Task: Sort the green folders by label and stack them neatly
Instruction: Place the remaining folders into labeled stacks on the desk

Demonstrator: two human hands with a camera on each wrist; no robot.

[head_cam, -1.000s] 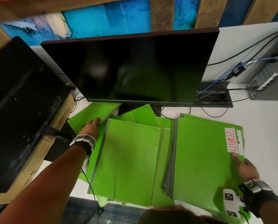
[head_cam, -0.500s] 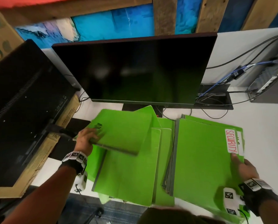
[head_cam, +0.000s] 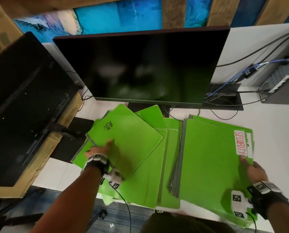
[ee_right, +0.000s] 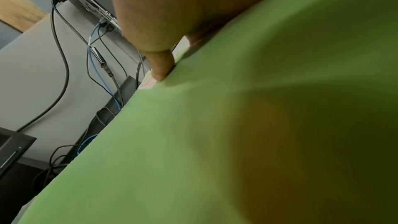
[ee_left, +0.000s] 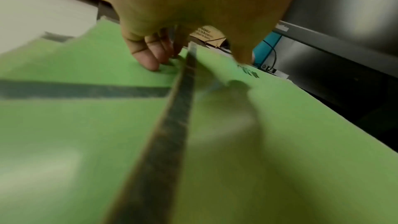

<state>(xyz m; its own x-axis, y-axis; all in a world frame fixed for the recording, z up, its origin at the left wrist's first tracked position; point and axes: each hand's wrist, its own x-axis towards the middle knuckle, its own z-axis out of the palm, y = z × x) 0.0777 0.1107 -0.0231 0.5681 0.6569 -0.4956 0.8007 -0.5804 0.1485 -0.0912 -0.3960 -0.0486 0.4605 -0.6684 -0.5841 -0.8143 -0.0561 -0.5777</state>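
The left hand (head_cam: 100, 151) is gripping a flat green card folder with a black scrawl (head_cam: 125, 140), thumb on top, tilted over the loose green folder pile (head_cam: 143, 179). The right hand (head_cam: 253, 172) is pinching the right-side stack's top folder, with a red-lettered SECURITY label (head_cam: 241, 142), on the white desk (head_cam: 275, 140).

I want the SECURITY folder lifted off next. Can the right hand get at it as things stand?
Probably yes. The right hand already rests on the SECURITY folder at its near right edge, thumb by the label. That folder tops its stack with nothing lying over it.
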